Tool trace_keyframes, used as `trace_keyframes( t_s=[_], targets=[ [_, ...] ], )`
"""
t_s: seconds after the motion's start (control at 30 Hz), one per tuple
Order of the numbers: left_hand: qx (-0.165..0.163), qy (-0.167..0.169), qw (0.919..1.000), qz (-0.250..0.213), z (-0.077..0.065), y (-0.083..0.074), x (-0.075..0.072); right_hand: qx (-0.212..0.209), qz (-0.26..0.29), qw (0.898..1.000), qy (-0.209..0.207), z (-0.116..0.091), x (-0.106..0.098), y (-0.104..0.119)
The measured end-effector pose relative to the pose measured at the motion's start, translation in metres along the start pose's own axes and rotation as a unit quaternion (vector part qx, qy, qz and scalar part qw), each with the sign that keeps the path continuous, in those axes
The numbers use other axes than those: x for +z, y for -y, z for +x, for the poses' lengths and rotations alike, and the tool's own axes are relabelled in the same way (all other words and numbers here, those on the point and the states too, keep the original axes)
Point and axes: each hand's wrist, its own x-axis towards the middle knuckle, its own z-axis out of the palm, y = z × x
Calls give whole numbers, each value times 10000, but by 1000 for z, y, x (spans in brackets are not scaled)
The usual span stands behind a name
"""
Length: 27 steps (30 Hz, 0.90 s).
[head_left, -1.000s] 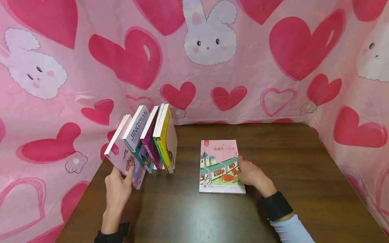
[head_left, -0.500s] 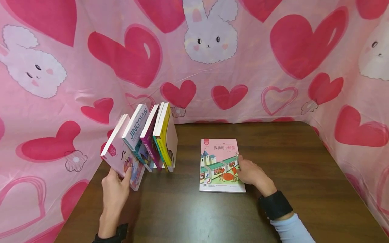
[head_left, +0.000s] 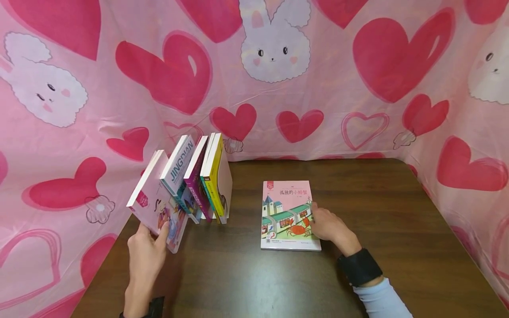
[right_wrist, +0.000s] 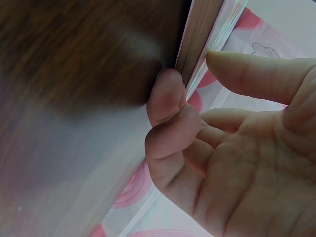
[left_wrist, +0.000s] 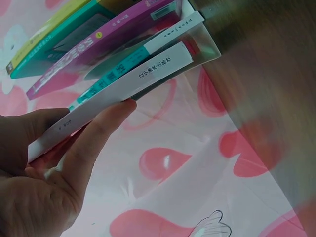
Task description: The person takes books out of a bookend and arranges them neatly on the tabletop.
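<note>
In the head view my left hand [head_left: 145,251] holds a pink picture book [head_left: 159,207], thumb on its cover and the other fingers behind. That book tilts out from the left end of an upright row. Its white spine [left_wrist: 153,71] passes between thumb and finger in the left wrist view. On the table, a second pink book [head_left: 286,216] with a crab on the cover lies flat. My right hand [head_left: 332,227] pinches its right edge; the right wrist view has the thumb on the cover and a curled finger at the page edge [right_wrist: 197,39].
Beside the held book stand a blue-and-white book [head_left: 177,172], a purple book [head_left: 195,190] and a yellow book [head_left: 214,185], against a pale panel [head_left: 226,185]. A pink heart-and-rabbit cloth [head_left: 334,79] hangs behind the brown table [head_left: 370,194].
My left hand has drawn the pink picture book a little toward me and to the left, out from the row. The right hand and the crab book have stayed in place.
</note>
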Motion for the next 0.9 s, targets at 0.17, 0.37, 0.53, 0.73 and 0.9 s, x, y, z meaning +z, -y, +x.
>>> trace_keyframes(
  t_s=[0.17, 0.37, 0.53, 0.73, 0.9],
  targets=[
    [123, -232, 9996, 82, -2, -2, -3, 32, -56, 10000, 25, 1, 0, 0],
    [242, -357, 9990, 140, -6, -2, -7, 30, -75, 10000, 17, 1, 0, 0],
    [219, -381, 9988, 198, -10, -2, -11, 24, -24, 10000, 27, 0, 0, 0],
    [207, -384, 9988, 236, -13, -4, -15, 33, 24, 10000, 76, -1, -2, 1],
    [296, -498, 9981, 228, -17, -6, -20, 26, 35, 10000, 80, -2, -3, 2]
  ],
)
